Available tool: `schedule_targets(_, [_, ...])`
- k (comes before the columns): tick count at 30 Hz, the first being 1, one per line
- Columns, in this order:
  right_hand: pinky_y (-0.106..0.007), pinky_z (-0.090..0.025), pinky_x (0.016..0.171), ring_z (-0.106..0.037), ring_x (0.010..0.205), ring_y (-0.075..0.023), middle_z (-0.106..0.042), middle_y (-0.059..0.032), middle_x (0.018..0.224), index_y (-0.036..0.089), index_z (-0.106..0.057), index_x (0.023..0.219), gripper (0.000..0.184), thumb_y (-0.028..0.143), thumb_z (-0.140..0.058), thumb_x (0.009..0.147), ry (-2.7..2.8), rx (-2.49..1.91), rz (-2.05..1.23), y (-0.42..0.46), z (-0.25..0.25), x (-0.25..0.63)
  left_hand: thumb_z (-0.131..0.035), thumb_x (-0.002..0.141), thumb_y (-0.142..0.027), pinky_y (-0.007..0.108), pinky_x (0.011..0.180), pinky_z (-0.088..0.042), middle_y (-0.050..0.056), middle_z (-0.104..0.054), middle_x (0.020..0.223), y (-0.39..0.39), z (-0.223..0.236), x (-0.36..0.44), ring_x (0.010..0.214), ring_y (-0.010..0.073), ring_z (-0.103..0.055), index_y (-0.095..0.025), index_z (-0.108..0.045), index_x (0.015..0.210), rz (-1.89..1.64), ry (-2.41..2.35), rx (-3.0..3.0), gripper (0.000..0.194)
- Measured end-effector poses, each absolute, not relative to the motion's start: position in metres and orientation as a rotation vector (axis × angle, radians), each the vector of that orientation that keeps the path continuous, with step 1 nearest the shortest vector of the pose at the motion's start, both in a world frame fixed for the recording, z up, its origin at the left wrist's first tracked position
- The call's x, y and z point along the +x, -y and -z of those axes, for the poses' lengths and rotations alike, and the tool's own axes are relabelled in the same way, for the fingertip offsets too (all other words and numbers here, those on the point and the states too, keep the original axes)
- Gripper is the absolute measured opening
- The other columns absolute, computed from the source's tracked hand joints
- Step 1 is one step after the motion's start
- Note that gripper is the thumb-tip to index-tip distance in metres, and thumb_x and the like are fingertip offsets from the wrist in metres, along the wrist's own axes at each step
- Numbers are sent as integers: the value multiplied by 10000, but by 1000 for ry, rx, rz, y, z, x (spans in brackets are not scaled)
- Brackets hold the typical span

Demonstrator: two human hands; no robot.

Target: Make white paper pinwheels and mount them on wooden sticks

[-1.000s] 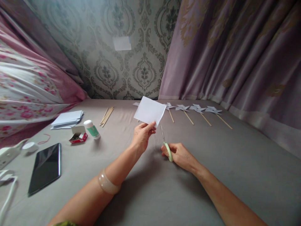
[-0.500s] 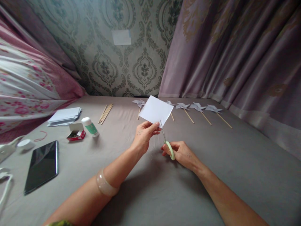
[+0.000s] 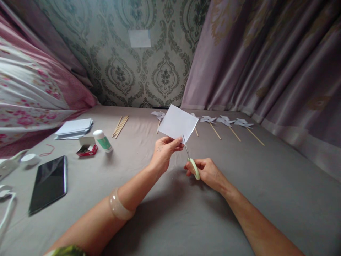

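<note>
My left hand (image 3: pixel 166 149) pinches a square sheet of white paper (image 3: pixel 177 122) by its near corner, thumb on top, holding it up off the table. In my right hand (image 3: pixel 206 170) is a pair of scissors (image 3: pixel 195 168) with pale green handles, its fingers wrapped round the loops. The metal blades point up and away, and one blade lies over the paper's near corner, just right of my left thumb. How far the blades are apart is hard to see. Behind the paper, several white paper pinwheels (image 3: pixel 208 120) on wooden sticks lie in a row, one partly hidden.
On the left are a stack of white paper (image 3: pixel 74 128), wooden sticks (image 3: pixel 121 126), a glue stick (image 3: pixel 103 141), a small red box (image 3: pixel 87 149) with its lid up, a dark tablet (image 3: pixel 49 185), a white round cap (image 3: pixel 30 160) and a white cable (image 3: pixel 7 209). Curtains (image 3: pixel 239 64) hang at the right.
The view has tilted slightly, shifting the whole scene a little. Both hands keep their holds, and the scissors stay at the same corner of the paper.
</note>
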State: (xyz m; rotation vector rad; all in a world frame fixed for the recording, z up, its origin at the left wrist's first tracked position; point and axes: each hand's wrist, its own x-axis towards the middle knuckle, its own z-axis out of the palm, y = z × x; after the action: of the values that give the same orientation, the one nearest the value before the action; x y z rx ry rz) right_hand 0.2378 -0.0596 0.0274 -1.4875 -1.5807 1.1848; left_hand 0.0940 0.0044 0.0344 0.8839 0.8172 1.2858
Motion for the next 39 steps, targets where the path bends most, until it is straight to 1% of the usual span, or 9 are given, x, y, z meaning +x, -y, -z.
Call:
schedule_targets(4, [-234,-358,484,-486,499,-108,-616,-29,579,144,-644,561,468,590,-603,698,1579,-1503,-1165,60,-27,237,-820,550,-312,271,626,-495,51,-655,623,-4,-35,94,576,123,-600,-112,-658,634,-1285,-820,881,271])
schedule_targets(7, [-233,-364,485,-476,497,-103,-646,-44,606,133,-664,575,476,584,-594,709,1575,-1514,-1155,60,-26,237,-821,550,-309,273,637,-499,52,-659,629,-4,-35,93,583,123,-603,-112,-659,637,-1282,-818,880,269])
schedule_targets(14, [-232,-359,486,-452,486,-94,-637,-37,589,130,-669,585,463,575,-614,702,1565,-1521,-1150,60,-26,238,-825,549,-298,276,644,-502,50,-657,617,-4,-35,94,585,124,-603,-110,-658,629,-1289,-808,866,263])
schedule_targets(18, [-234,-360,483,-440,475,-95,-606,-21,538,135,-671,578,445,562,-630,694,1563,-1515,-1142,59,-25,238,-830,547,-310,283,652,-503,51,-657,622,-4,-34,94,584,124,-603,-110,-663,636,-1284,-801,867,275])
schedule_targets(23, [-235,-373,489,-461,488,-101,-628,-34,568,134,-674,572,453,569,-628,692,1555,-1512,-1139,59,-24,237,-834,544,-310,291,658,-510,47,-654,620,-5,-33,94,587,127,-607,-113,-659,631,-1293,-795,854,278])
schedule_targets(26, [-235,-383,496,-476,499,-109,-639,-36,574,136,-691,606,435,561,-641,685,1548,-1517,-1143,59,-23,238,-834,539,-295,291,662,-512,46,-651,614,-4,-33,95,588,127,-609,-109,-657,626,-1289,-796,830,271])
schedule_targets(28, [-236,-384,497,-480,501,-111,-636,-34,569,137,-693,616,430,560,-649,675,1541,-1517,-1153,59,-24,238,-836,532,-288,292,663,-515,45,-649,612,-4,-34,95,584,126,-609,-105,-657,628,-1284,-795,814,273])
schedule_targets(33, [-236,-378,504,-486,515,-108,-637,-40,614,145,-648,561,450,576,-621,689,1555,-1493,-1165,59,-25,238,-842,527,-294,302,672,-517,50,-649,605,-4,-36,95,571,124,-604,-103,-647,616,-1278,-808,800,287])
schedule_targets(39, [-237,-370,510,-469,523,-109,-613,-28,589,142,-650,585,434,560,-624,700,1570,-1514,-1152,59,-24,238,-845,522,-293,301,671,-519,42,-644,611,-3,-35,95,574,123,-603,-103,-653,626,-1290,-799,803,289])
